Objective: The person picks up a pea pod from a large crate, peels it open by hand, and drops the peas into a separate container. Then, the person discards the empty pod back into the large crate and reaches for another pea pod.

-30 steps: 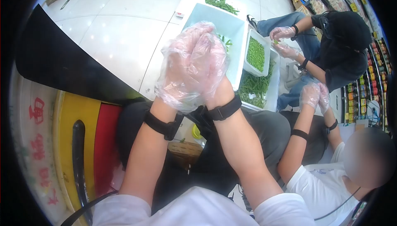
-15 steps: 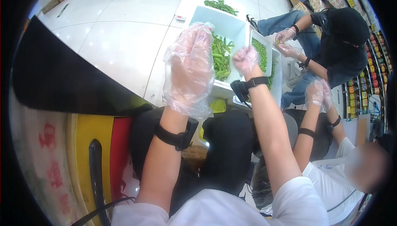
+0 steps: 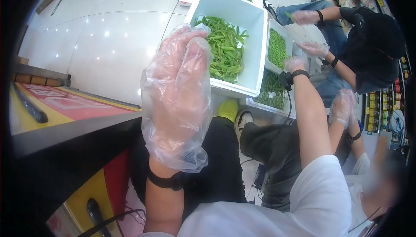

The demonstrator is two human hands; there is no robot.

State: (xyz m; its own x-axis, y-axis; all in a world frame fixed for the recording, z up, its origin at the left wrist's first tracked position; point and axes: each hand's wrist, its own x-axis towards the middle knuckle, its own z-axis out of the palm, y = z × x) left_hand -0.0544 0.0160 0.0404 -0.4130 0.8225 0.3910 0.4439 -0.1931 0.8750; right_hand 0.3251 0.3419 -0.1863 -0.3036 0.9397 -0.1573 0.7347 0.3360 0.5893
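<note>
White bin [image 3: 255, 70] rim lies just beyond right hand [image 3: 296, 63].

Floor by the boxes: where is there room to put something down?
The white tiled floor left of the big white box is bare, up to the yellow and red counter. To the right it is crowded: the tray of shelled peas, the tray of pods, co-workers' legs and hands.
</note>
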